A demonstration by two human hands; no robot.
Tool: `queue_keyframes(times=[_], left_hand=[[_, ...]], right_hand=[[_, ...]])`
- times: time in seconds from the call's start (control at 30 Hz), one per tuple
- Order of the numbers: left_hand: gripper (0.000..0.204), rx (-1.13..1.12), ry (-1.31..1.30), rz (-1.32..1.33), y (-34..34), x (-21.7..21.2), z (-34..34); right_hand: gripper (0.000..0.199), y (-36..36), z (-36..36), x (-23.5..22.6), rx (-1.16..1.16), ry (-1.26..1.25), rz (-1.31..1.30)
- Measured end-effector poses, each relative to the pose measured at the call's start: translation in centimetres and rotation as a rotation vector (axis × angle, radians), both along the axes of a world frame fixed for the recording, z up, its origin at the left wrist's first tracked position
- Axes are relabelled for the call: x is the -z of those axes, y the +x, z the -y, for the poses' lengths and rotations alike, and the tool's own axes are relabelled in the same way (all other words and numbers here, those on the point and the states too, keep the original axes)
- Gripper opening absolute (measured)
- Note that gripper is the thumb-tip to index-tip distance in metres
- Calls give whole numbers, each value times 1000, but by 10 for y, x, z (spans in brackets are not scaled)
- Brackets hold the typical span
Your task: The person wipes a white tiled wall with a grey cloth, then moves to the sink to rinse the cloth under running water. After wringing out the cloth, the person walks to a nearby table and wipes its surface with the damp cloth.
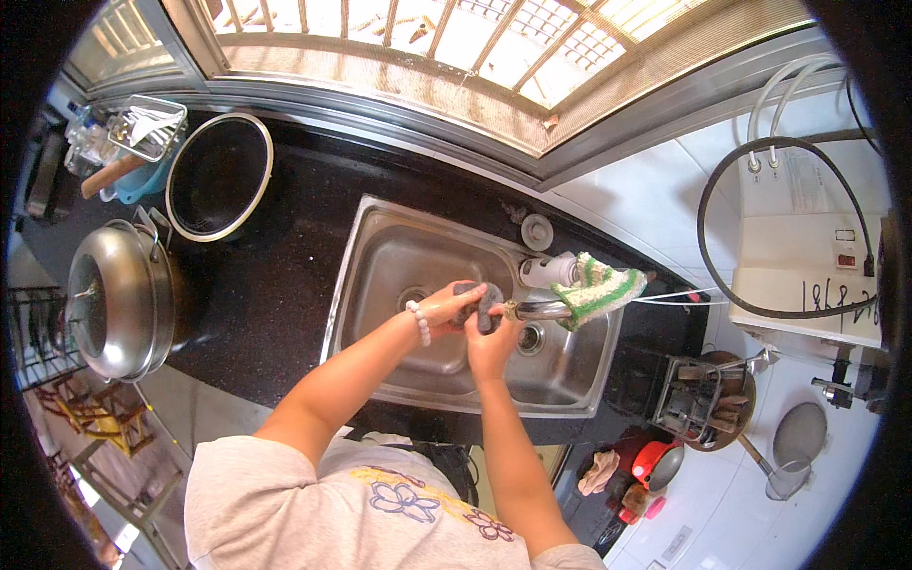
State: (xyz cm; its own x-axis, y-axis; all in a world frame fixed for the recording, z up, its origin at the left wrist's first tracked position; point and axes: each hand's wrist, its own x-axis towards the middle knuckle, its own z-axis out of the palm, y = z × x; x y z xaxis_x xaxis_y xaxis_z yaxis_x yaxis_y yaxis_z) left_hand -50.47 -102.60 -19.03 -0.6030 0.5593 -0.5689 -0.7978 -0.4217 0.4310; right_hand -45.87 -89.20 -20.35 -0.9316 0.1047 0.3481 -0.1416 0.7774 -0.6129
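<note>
Over the steel double-bowl sink [391, 388], both of my hands meet in front of the faucet [541, 311]. Between them is a bunched dark grey cloth [489, 306], squeezed into a small lump. My left hand [448, 306], with a white bead bracelet at the wrist, has its fingers closed on the cloth's left side. My right hand [493, 348] grips it from the right and below, close to the faucet's spout end. Draped over the faucet is a green-and-white striped towel [600, 293]. My fingers partly hide the cloth.
On the black counter [275, 285], a round black lid [219, 177] and a large lidded steel pot [119, 299] stand left. A cutlery basket [150, 125] is behind them. A wire utensil rack [689, 399] and a red pan [657, 465] are at right. A white heater [807, 237] hangs above.
</note>
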Motion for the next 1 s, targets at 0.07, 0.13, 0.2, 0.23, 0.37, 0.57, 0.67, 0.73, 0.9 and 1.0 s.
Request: queue_keyframes(times=[0.07, 0.13, 0.2, 0.23, 0.37, 0.57, 0.67, 0.73, 0.9, 1.0], left_hand=[[56, -88, 79, -139, -1, 31, -14], [42, -113, 38, -236, -3, 37, -19], [34, -156, -117, -449, -5, 53, -33], [23, -214, -273, -528, -3, 57, -43], [39, -157, -546, -496, -3, 35, -57], [43, -10, -427, -409, -11, 63, -59], [37, -150, -911, -1214, -4, 97, -74], [32, -157, -1019, -1170, -2, 71, -62], [43, -325, -589, -688, 12, 75, -51], [52, -291, -349, -493, 29, 71, -47]], right_hand=[[31, 10, -4, 0, -55, 44, 37], [30, 17, -11, 2, -90, 40, 124], [29, 18, -6, -11, -87, -20, 129], [28, 19, -3, -11, -57, -106, 130], [41, 26, 8, -12, 123, -177, 87], [64, 25, -5, 9, 149, -775, 330], [56, 7, 9, -15, 12, -1156, 372], [48, 3, -3, -9, -35, -963, 349], [26, -15, -1, -20, -111, -713, 389], [26, -20, 10, -27, 30, -491, 421]])
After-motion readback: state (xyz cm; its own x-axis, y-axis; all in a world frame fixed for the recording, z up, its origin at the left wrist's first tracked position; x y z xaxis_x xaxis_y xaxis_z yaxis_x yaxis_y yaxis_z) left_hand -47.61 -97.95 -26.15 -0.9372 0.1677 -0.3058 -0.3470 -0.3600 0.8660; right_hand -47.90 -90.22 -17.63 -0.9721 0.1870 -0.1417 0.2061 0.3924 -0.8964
